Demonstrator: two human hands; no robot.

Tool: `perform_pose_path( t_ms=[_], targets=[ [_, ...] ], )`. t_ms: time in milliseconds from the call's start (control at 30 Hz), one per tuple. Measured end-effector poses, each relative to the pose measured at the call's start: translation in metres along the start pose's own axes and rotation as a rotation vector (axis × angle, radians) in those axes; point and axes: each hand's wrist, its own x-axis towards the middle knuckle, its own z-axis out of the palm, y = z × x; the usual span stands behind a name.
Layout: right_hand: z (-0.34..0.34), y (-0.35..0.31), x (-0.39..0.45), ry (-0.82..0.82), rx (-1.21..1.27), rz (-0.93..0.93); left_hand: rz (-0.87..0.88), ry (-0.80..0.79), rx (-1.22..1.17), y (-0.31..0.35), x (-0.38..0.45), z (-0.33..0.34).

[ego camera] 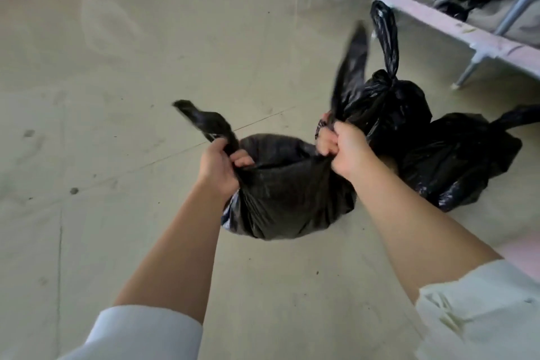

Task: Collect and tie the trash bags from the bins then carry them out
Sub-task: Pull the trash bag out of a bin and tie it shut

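Bag in hand: black trash bag [287, 193], held just off or at the tiled floor [117, 67] in front of me; I cannot tell if its base touches down.
Left hand: my left hand [220, 168] is fisted round one gathered corner of the bag's mouth, the loose ear [201, 120] sticking up past the knuckles.
Right hand: my right hand [340, 149] is clenched on the opposite corner, its ear [352, 73] standing up and blurred.
Why held so: I judge the two corners are pulled apart to draw the mouth flat and give two tails long enough to cross into a knot.
Mouth: not yet knotted; a dark gap shows between the fists.
Finished bags: tied bag [388, 102] with its knotted tails upright, and a second tied bag [458, 158] touching it, both parked on the floor just beyond my right hand, likely staged for carrying out together.
Nearby: metal rack [455, 32] behind them.
Next: cross the ears and cinch.
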Motion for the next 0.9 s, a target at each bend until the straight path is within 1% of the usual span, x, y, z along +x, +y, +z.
perform_pose_path(
  t_ms=[67,100,133,200,267,367,433,500,533,567,633,700,733,767,800,833,900],
  targets=[
    [-0.009,0.021,-0.001,-0.076,-0.592,0.130,-0.125,0.053,0.345,-0.015,0.004,-0.008],
    [-0.014,0.030,-0.002,-0.109,-0.777,0.192,-0.171,0.075,0.519,-0.024,0.005,-0.015],
    [-0.018,0.035,-0.002,-0.126,-0.834,0.219,-0.208,0.082,0.635,-0.032,0.005,-0.021],
    [-0.017,0.036,-0.002,-0.159,-0.788,0.183,-0.248,0.067,0.743,-0.038,0.002,-0.028],
    [-0.011,0.029,-0.004,-0.235,-0.745,0.075,-0.247,0.025,0.728,-0.034,0.001,-0.029],
    [-0.008,0.020,-0.005,-0.337,-0.641,-0.081,-0.182,-0.046,0.672,-0.027,0.000,-0.026],
    [-0.010,0.017,-0.003,-0.400,-0.597,-0.064,-0.164,-0.088,0.708,-0.027,-0.001,-0.025],
    [-0.014,0.018,-0.005,-0.460,-0.623,0.006,-0.185,-0.125,0.758,-0.029,-0.002,-0.027],
    [-0.017,0.019,-0.006,-0.462,-0.617,0.024,-0.206,-0.136,0.755,-0.030,-0.003,-0.028],
    [-0.019,0.018,-0.007,-0.442,-0.578,0.022,-0.222,-0.138,0.738,-0.030,-0.003,-0.030],
    [-0.023,0.015,-0.004,-0.338,-0.436,-0.035,-0.228,-0.124,0.714,-0.029,-0.005,-0.030],
    [-0.026,0.012,0.002,-0.193,-0.212,-0.094,-0.183,-0.063,0.672,-0.031,-0.003,-0.026],
    [-0.027,0.013,0.004,-0.144,-0.101,-0.102,-0.165,-0.019,0.639,-0.031,0.000,-0.024],
    [-0.028,0.014,0.004,-0.134,-0.054,-0.098,-0.149,-0.010,0.623,-0.031,0.002,-0.021],
    [-0.028,0.016,0.003,-0.154,-0.100,-0.087,-0.137,-0.018,0.626,-0.031,0.002,-0.021],
    [-0.029,0.020,0.001,-0.201,-0.252,-0.071,-0.137,-0.049,0.628,-0.031,0.001,-0.021],
    [-0.029,0.028,-0.003,-0.335,-0.638,-0.013,-0.150,-0.151,0.621,-0.031,-0.001,-0.021]
  ],
)
